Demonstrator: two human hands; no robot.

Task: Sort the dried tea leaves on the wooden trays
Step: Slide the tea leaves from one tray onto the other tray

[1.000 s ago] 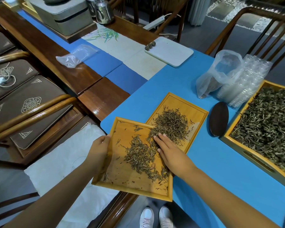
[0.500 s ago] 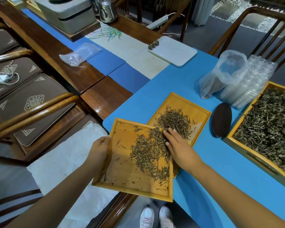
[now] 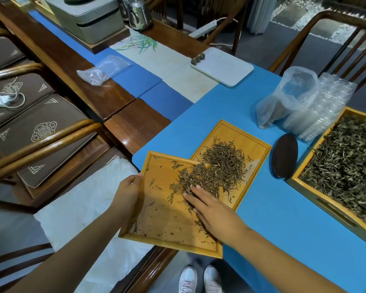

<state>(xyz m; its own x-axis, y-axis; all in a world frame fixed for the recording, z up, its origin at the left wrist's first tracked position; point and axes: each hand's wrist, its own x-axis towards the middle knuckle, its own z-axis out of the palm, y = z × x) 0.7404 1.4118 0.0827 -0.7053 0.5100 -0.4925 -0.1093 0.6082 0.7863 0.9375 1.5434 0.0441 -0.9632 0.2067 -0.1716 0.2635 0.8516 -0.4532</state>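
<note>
A blue table cover (image 3: 251, 115) lies over dark wood, with wooden chairs around. Three wooden trays show: the left hand (image 3: 129, 192) grips the near tray (image 3: 156, 218) by its edge, while the right hand (image 3: 215, 212) lies flat, its straight fingers (image 3: 191, 196) in the tea leaves (image 3: 213, 172), which spill just beyond them onto the second tray (image 3: 256, 149); the third tray (image 3: 304, 182), full, sits well right

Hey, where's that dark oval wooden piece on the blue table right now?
In the head view, the dark oval piece lies flat on the blue table, right of centre, between the farther small tray and the big tea-filled tray.
</note>
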